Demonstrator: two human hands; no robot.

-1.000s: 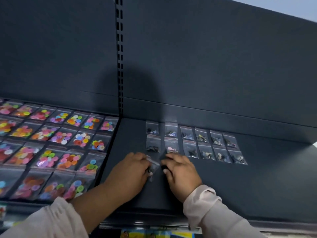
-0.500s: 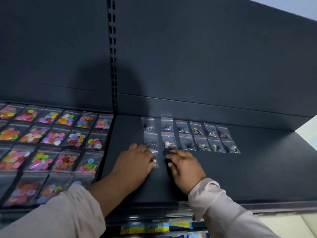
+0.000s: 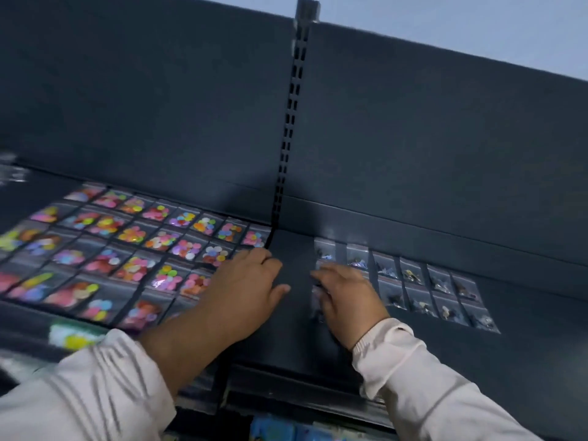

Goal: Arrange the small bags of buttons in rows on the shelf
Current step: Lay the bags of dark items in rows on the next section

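Small clear bags of dark buttons (image 3: 413, 291) lie in two rows on the dark right shelf (image 3: 534, 354). One more small bag (image 3: 316, 301) lies in front of the rows' left end, blurred. My right hand (image 3: 348, 299) lies over that end with its fingers stretched leftward, touching this bag and covering some of the rows. My left hand (image 3: 246, 291) hovers flat over the joint between the two shelves and holds nothing.
Several rows of bags with bright coloured buttons (image 3: 133, 249) fill the left shelf. A slotted upright post (image 3: 292, 122) divides the dark back panels. Blurred coloured packets (image 3: 273, 429) show below the shelf's front edge.
My left hand let go of the small bag and moved left, away from it. My right hand slid up over the rows' left end. The camera swung right and tilted.
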